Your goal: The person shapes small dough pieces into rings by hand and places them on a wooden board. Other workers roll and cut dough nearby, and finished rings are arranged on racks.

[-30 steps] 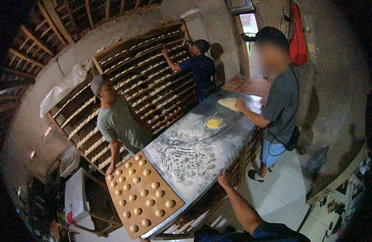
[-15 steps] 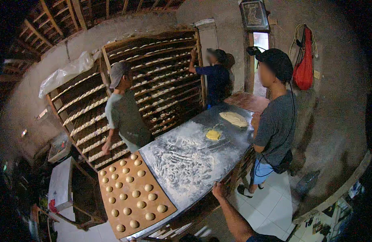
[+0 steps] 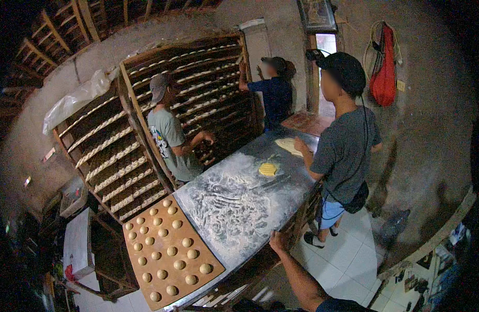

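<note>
My right hand (image 3: 277, 241) is at the near edge of a floured metal-topped table (image 3: 234, 244), its fingers curled over the rim. My left hand is out of view. To the left of it on the table lies a brown board (image 3: 140, 247) with several round dough balls (image 3: 179, 264) set out in rows. White flour (image 3: 229, 208) is smeared across the middle of the tabletop. Farther off sit a yellow lump (image 3: 268, 169) and a pale flat piece of dough (image 3: 289, 145), which a co-worker's hand touches.
A co-worker (image 3: 343, 130) stands at the table's right side. Two others, in grey (image 3: 172, 135) and dark blue (image 3: 276, 99), stand by tall wooden racks (image 3: 126, 78) filled with rows of dough pieces. A red bag (image 3: 383, 73) hangs on the right wall.
The co-worker at right has reached a hand onto the pale dough. The person in grey has turned rightward and raised a forearm. My right hand stays at the table edge.
</note>
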`<state>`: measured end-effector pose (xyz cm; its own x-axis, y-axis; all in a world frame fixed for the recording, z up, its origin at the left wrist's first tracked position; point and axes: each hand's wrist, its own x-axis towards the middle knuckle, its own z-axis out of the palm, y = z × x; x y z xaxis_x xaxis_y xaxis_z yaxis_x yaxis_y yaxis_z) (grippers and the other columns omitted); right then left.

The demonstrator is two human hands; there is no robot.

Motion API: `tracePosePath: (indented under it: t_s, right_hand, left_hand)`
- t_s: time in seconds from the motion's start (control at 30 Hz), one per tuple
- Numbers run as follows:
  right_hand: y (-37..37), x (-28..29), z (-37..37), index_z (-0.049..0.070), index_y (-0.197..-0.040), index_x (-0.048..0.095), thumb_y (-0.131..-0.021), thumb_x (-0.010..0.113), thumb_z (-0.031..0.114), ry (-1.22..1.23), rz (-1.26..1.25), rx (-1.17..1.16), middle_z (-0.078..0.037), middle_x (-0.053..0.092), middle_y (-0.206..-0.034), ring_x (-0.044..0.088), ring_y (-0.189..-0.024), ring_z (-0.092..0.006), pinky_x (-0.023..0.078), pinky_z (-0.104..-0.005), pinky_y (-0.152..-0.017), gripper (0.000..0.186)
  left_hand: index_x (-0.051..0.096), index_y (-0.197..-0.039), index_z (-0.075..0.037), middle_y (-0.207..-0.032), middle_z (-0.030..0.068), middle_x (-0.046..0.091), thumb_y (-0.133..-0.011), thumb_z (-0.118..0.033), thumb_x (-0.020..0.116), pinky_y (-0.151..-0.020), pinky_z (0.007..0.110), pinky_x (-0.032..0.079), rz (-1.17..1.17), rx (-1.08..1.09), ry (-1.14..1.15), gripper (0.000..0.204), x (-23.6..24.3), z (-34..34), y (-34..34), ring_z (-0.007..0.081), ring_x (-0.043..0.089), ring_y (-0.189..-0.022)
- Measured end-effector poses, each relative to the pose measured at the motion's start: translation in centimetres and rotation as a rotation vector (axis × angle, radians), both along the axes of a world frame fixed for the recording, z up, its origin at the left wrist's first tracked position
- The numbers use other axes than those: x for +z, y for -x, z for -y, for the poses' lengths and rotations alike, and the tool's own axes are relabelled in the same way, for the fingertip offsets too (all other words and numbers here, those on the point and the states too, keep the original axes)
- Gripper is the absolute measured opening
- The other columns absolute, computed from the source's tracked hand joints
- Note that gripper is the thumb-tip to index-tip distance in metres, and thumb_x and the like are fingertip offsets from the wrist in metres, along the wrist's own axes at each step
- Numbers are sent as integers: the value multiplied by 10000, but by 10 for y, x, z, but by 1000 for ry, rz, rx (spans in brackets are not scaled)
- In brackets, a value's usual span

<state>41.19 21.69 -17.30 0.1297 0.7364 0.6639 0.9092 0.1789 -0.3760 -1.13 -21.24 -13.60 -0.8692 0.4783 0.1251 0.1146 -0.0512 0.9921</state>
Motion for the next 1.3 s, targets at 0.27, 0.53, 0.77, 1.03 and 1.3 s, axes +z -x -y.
tracePosePath:
  t_s: [0.27,0.53,0.77,1.03,1.3]
  right_hand:
    - [-25,89,-3,-1,-806,568,-832,507,289,603,60,115,-173,559,-735,557,-693,-327,426,-480,-641,297]
    - [-27,128,-2,77,-706,564,-693,557,210,487,539,66,-109,510,-624,505,-608,-266,403,-434,-574,134]
    - [13,111,-4,61,-766,599,-742,533,173,515,764,-54,-126,579,-704,570,-697,-311,459,-476,-664,132]
    - [-22,116,-9,64,-817,660,-818,562,171,585,533,92,-122,644,-796,635,-764,-273,487,-429,-735,145]
    - [-8,169,9,75,-855,693,-737,618,162,560,955,42,-151,667,-889,657,-832,-296,516,-450,-644,164]
  left_hand:
    - [541,-810,12,-718,13,522,-787,-112,633,-515,275,400,-162,-46,89,157,12,-7,-8,123,469,-620]
    - [534,-769,7,-658,12,513,-747,-104,651,-469,292,382,-132,-18,106,163,9,-15,-12,126,454,-564]
    - [532,-778,3,-655,19,514,-744,-109,651,-470,292,387,-245,-56,209,167,30,-5,-16,129,459,-562]
    - [438,-1085,26,-972,138,530,-748,-71,679,-745,371,435,94,67,279,425,41,-26,-35,232,521,-856]
    - [491,-1040,47,-890,119,567,-688,-44,718,-700,348,445,-202,34,99,428,18,-27,-20,213,534,-778]
